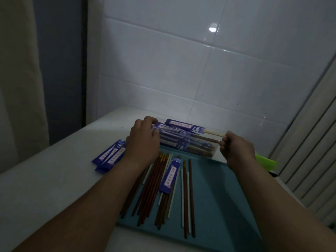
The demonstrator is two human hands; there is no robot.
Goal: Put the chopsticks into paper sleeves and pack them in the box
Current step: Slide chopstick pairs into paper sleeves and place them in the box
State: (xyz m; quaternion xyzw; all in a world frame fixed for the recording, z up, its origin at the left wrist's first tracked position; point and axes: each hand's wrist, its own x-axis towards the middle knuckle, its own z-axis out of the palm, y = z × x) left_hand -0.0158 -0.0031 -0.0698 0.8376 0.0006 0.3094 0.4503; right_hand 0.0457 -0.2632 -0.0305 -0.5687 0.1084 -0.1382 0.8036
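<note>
Left of my left grip (pixel 143 140), spare purple paper sleeves (pixel 111 155) lay on the white surface (pixel 54 179). That grip was closed round the sleeve end of a purple-sleeved pair of wooden chopsticks (pixel 181 129), held just over the clear plastic box (pixel 209 154) of packed pairs. My right grip (pixel 236 148) was clamped on the bare stick tips. I judged them light, stiff sticks in thin, tearable paper, best held at both ends.

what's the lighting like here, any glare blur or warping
head view: dim all over, colours dulled; one glare spot on the tiled wall; wide lens bows the tile lines; print on the sleeves too soft to read; chopsticks on the tray read clearly
</note>
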